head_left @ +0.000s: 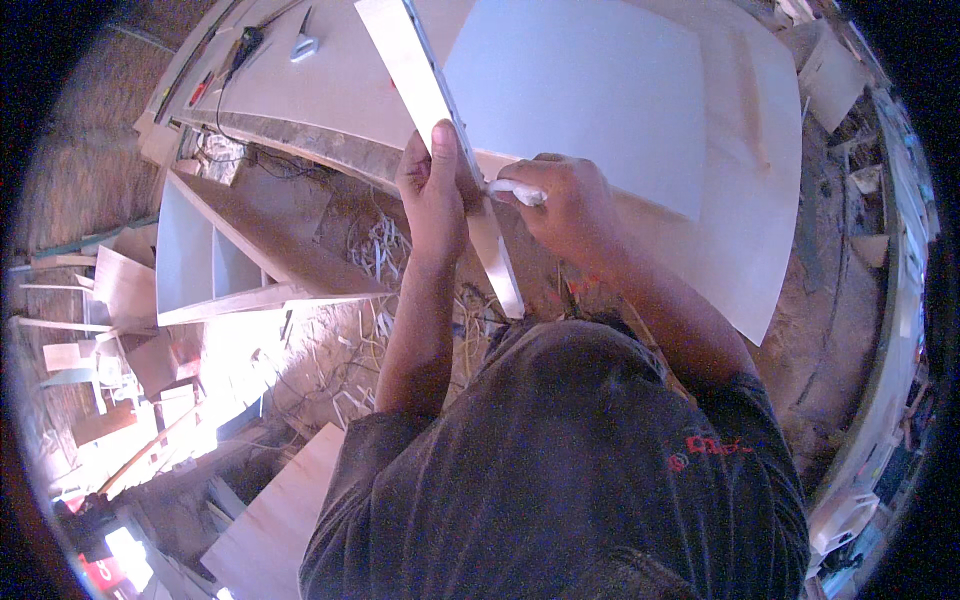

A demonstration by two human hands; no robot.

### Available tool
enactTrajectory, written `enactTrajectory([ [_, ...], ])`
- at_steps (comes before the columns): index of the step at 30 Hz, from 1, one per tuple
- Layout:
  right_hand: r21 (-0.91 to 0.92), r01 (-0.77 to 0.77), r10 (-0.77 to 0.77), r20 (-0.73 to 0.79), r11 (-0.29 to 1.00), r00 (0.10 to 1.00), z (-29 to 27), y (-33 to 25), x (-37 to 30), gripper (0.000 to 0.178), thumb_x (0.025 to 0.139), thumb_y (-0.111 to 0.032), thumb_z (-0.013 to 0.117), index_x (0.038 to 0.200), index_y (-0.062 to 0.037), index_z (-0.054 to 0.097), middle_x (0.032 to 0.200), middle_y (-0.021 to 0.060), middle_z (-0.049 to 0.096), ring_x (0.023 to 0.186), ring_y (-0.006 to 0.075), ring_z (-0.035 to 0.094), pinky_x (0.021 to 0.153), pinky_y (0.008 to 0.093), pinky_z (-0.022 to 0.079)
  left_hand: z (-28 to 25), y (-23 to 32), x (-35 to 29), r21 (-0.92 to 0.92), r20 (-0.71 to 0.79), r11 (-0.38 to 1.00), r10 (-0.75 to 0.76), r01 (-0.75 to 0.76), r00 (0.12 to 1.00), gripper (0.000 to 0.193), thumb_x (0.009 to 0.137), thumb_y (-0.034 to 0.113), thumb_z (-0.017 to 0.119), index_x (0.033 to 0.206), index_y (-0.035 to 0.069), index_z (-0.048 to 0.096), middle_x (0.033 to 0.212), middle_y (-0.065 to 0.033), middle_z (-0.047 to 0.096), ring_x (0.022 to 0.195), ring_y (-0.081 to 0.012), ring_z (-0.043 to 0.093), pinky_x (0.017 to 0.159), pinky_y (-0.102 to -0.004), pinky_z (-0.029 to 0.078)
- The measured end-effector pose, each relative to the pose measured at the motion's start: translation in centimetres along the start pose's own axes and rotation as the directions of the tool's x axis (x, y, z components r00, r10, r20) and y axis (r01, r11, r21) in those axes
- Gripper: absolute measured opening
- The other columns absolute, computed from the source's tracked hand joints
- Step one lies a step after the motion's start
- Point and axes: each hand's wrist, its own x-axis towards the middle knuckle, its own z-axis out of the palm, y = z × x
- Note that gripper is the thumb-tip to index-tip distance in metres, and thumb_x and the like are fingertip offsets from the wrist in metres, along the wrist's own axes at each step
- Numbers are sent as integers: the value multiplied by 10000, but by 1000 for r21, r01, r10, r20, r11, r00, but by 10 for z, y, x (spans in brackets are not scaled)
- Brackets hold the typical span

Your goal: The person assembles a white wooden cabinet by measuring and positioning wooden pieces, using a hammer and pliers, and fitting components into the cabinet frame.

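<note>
A long, narrow pale wooden board (408,75) slants across the upper middle, its lower end near my chest. My left hand (436,200) is closed around it, thumb lying on its face. On the board's right side, my right hand (568,200) is closed on a small white object (522,192) that pokes out between thumb and fingers. This object touches or nearly touches the board's edge; whether it is a folded cloth or something else I cannot make out.
Ahead is a worktable bearing a large white panel (580,90). A red-handled tool (201,90), a dark corded tool (243,48) and a small metal piece (304,46) lie at its far left. An open wooden cabinet box (215,255) stands left, among offcuts and shavings (378,250).
</note>
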Motion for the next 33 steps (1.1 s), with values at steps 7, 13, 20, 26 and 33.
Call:
enactTrajectory([
  [7, -24, -9, 10, 58, 1000, 998, 13, 7, -14, 227, 789, -87, 720, 1014, -71, 747, 932, 154, 721, 841, 361, 694, 748, 418, 557, -9, 3, 8, -84, -59, 996, 10, -15, 998, 324, 1022, 326, 585, 1088, 16, 649, 923, -15, 644, 852, -80, 588, 758, -239, 480],
  [13, -59, -102, 110, 165, 993, 980, 19, 8, -22, 235, 790, -129, 748, 1019, -78, 751, 959, 152, 725, 851, 346, 700, 752, 416, 558, -13, 11, 17, -184, -91, 982, 24, -40, 996, 376, 1024, 384, 555, 1078, 20, 629, 886, -42, 643, 775, -119, 624, 673, -276, 523],
  [20, -43, -102, 109, 229, 994, 967, 27, 19, -31, 228, 805, -170, 758, 1022, -100, 756, 926, 153, 721, 822, 356, 699, 729, 433, 556, -18, 28, 33, -175, -126, 981, 67, -88, 990, 439, 1032, 421, 518, 1136, 8, 623, 904, -70, 641, 743, -172, 632, 645, -329, 543],
  [26, -118, -182, 210, 300, 976, 930, 32, 28, -36, 226, 825, -198, 751, 1034, -112, 757, 958, 160, 726, 838, 353, 705, 744, 427, 560, -29, 39, 48, -179, -138, 975, 106, -130, 985, 465, 1039, 452, 474, 1168, 22, 596, 804, -60, 616, 710, -174, 626, 656, -338, 544],
  [33, -162, -210, 246, 258, 964, 934, 44, 50, -52, 227, 815, -209, 753, 1026, -127, 768, 973, 154, 732, 848, 351, 710, 758, 436, 562, -42, 58, 66, -192, -186, 966, 137, -172, 973, 478, 1039, 492, 441, 1166, 51, 579, 775, -51, 609, 703, -192, 614, 690, -381, 541],
])
